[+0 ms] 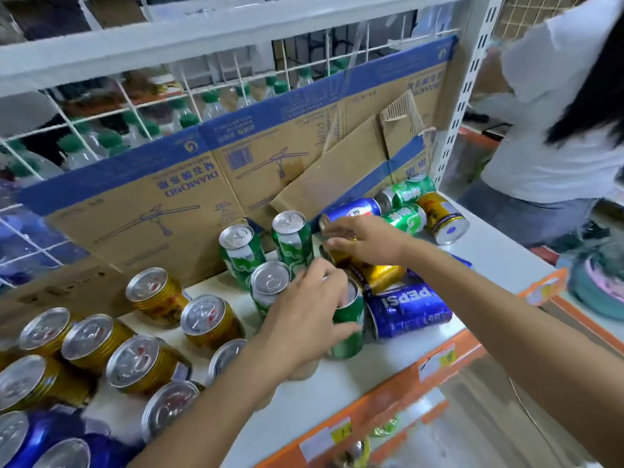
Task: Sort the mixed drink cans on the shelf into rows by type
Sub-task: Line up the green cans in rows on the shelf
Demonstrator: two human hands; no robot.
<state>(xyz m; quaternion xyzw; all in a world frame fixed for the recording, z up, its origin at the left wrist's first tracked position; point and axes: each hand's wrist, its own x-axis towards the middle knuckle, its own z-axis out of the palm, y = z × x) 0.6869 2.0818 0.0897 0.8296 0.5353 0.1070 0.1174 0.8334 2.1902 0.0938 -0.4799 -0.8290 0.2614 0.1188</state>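
At the near left of the white shelf [337, 393] stand upright blue cans [20, 434], and just beyond them rows of upright gold cans [135, 363], tops facing up. The left hand [304, 319] reaches in from below, its fingers wrapped around a green can [349, 332] that stands upright near the shelf's front edge. Touching that can on its right, a blue Pepsi can [408, 312] lies on its side. Just behind, the right hand [364, 241] has its fingers curled over a gold can [378, 273] that lies tilted on top of the Pepsi can. To the left of both hands three upright green cans [241, 251] stand close together. Farther back on the right lies a loose heap: a fallen blue can [354, 209], two fallen green cans [408, 194] and a fallen gold can [442, 217]. Flattened cardboard [169, 204] lines the back of the shelf, with green-capped bottles [182, 116] behind a wire grid [131, 106]. A person in a white shirt [547, 113] stands at far right.
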